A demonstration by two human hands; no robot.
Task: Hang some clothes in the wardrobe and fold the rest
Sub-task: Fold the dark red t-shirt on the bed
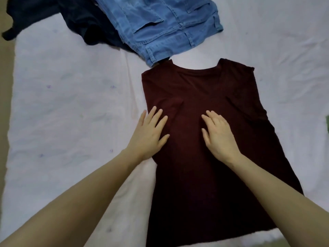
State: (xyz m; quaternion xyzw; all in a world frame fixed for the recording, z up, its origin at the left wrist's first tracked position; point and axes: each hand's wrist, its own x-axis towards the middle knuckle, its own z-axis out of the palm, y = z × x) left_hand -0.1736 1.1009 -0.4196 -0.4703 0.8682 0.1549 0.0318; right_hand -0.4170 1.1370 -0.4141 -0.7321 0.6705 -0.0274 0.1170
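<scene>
A dark maroon shirt (199, 90) lies flat on the white bedsheet (67, 107), neckline away from me, with its sleeves folded inward. My left hand (150, 134) rests palm down on the shirt's left edge, fingers spread. My right hand (218, 134) lies flat on the middle of the shirt, fingers apart. Neither hand grips the fabric. Blue jeans (160, 25) lie folded just beyond the shirt's collar, with a dark navy garment (62, 16) crumpled to their left.
The bed's left edge (8, 104) runs down the left side of the view. A small green item (327, 123) shows at the right border. The sheet is wrinkled to the left and right of the shirt.
</scene>
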